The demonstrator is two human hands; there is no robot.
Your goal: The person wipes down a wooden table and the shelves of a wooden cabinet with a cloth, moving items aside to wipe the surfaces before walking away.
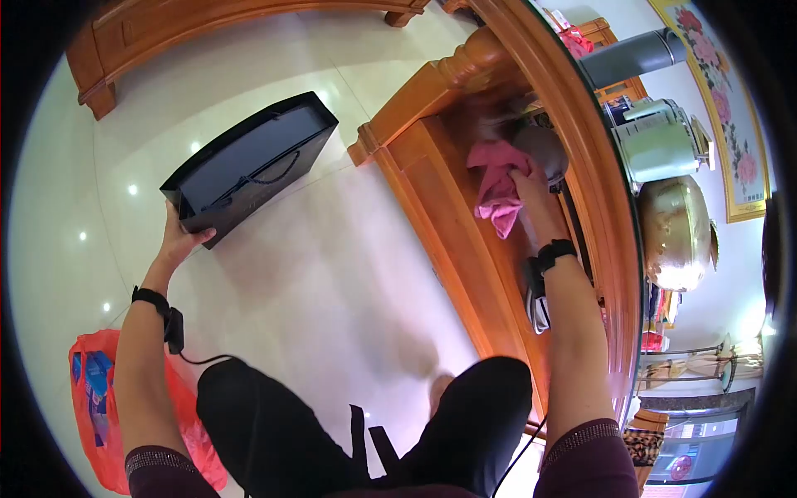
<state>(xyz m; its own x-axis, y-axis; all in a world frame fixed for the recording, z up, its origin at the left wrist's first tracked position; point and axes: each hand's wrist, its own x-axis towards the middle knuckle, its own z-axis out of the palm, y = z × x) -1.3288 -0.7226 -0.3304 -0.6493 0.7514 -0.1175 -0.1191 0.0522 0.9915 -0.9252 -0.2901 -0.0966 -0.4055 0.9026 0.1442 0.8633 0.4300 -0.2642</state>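
Currently the left hand grips the near corner of a black bag, thumb on its outer side; whether the bag rests on the pale floor or is raised a little, I cannot tell. It lies tilted, mouth open, its cord handle hanging against one side. The right hand is closed around a bunched pink cloth, over the wooden shelf below the counter. A dark round object sits just beyond that hand; contact is unclear. On the counter, a gold pot stands beside a green appliance. A red bag is by the left forearm.
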